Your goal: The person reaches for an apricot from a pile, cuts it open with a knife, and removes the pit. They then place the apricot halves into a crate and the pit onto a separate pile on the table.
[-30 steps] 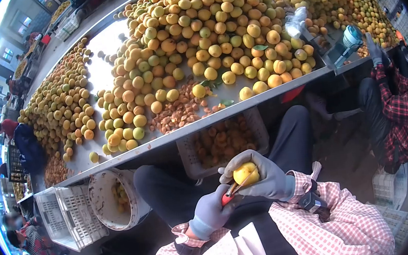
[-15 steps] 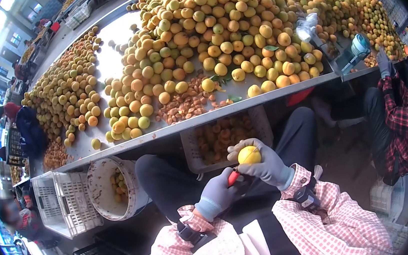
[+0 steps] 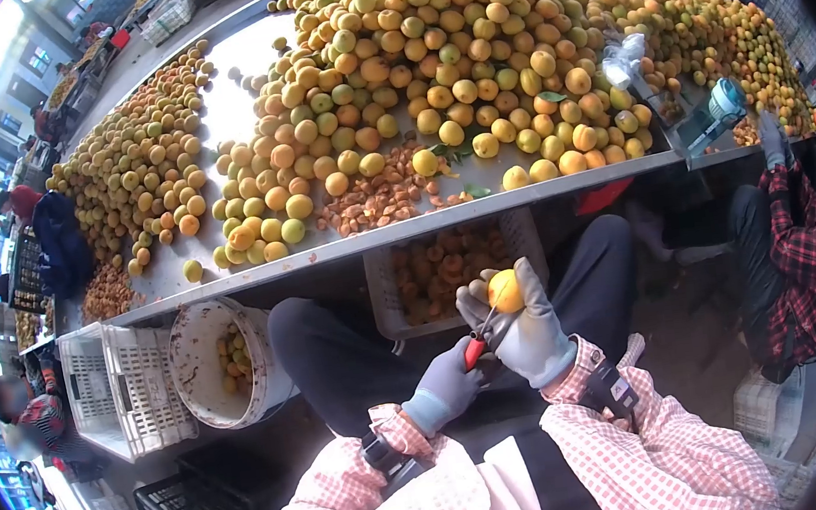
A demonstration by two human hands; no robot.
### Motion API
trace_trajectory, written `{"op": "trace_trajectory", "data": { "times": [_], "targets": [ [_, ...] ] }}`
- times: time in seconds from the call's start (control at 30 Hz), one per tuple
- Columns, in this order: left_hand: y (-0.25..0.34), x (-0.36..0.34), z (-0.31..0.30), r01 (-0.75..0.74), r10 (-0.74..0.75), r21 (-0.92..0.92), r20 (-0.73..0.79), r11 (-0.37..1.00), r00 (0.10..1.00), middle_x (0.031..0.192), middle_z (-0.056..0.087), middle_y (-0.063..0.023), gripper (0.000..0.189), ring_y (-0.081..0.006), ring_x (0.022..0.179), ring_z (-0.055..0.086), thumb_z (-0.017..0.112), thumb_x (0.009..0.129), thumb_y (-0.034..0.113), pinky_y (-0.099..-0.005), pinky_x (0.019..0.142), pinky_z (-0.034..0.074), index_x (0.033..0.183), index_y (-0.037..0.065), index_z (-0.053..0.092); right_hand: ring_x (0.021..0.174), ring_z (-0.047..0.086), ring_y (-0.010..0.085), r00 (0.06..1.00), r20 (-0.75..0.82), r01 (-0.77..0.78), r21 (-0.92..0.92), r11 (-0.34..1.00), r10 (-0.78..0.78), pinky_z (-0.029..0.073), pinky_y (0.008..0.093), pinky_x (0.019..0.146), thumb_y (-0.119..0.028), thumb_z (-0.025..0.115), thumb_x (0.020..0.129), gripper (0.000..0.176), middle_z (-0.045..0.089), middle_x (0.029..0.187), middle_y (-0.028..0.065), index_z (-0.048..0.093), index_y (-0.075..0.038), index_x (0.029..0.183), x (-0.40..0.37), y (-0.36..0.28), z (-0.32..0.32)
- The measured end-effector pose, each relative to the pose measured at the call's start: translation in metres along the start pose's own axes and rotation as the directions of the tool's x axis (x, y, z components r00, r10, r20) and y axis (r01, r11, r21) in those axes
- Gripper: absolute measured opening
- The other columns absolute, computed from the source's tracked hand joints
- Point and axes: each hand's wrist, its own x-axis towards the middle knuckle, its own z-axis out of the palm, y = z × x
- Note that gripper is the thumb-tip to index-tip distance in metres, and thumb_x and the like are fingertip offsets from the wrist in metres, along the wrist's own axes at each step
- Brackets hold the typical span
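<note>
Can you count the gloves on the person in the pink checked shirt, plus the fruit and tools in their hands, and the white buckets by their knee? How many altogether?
Gloves, left and right: 2
Held fruit: 1
Red-handled tool: 1
White bucket: 1
Total: 5

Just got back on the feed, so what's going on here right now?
The wearer's gloved right hand holds a yellow apricot with a dark line across it, while the gloved left hand grips a red-handled tool close by. Loose apricots are heaped on the metal table in front, and a crate of what look like opened apricots sits below its near edge.
</note>
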Motion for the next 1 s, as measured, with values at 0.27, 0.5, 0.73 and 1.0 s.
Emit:
{"op": "trace_trajectory", "data": {
  "times": [0.27, 0.5, 0.73, 1.0],
  "targets": [
    [0.006, -0.002, -0.007, 0.140, -0.142, -0.149, -0.003, 0.979, 0.990, 0.093, 0.067, -0.0116, 0.025, -0.0255, 0.084, 0.065, 0.064, 0.083, 0.008, -0.0363, 0.076, 0.050, 0.107, 0.005, 0.058, 0.081, 0.059, 0.0161, 0.997, -0.019, 0.058, -0.343, 0.938, -0.068, 0.049, 0.0292, 0.080, -0.044, 0.058, 0.094, 0.044, 0.061, 0.092, 0.0086, 0.057, -0.003, 0.112, 0.005, -0.011, -0.014],
    [0.002, 0.003, -0.016, -0.033, 0.067, 0.269, -0.117, 0.963, 0.991, 0.084, 0.064, -0.0204, 0.022, -0.0404, 0.081, 0.062, 0.063, 0.089, 0.021, -0.0426, 0.069, 0.048, 0.101, 0.006, 0.054, 0.064, 0.052, 0.0089, 0.994, -0.017, 0.090, -0.423, 0.902, -0.107, 0.043, 0.0213, 0.057, -0.046, 0.056, 0.095, 0.044, 0.060, 0.090, 0.0051, 0.057, -0.005, 0.114, 0.009, -0.010, -0.019],
    [0.016, -0.010, -0.037, 0.103, -0.078, -0.362, 0.083, 0.927, 0.993, 0.083, 0.060, -0.0021, 0.014, -0.0100, 0.076, 0.055, 0.064, 0.089, 0.006, -0.0266, 0.072, 0.047, 0.101, 0.002, 0.058, 0.064, 0.052, 0.0088, 0.986, -0.062, 0.125, -0.344, 0.931, -0.155, 0.042, 0.0209, 0.056, -0.047, 0.053, 0.096, 0.045, 0.062, 0.091, 0.0064, 0.056, -0.006, 0.114, 0.007, -0.015, -0.010],
    [0.054, 0.003, -0.048, -0.106, 0.095, -0.542, -0.048, 0.833, 0.994, 0.102, 0.061, -0.0031, 0.029, -0.0090, 0.089, 0.056, 0.070, 0.085, 0.002, -0.0240, 0.080, 0.046, 0.112, 0.001, 0.058, 0.056, 0.047, 0.0095, 0.992, -0.121, -0.083, -0.455, 0.886, 0.030, 0.038, 0.0220, 0.050, -0.044, 0.050, 0.096, 0.039, 0.057, 0.081, 0.0051, 0.058, -0.008, 0.105, -0.005, -0.029, -0.015]
  ]
}}
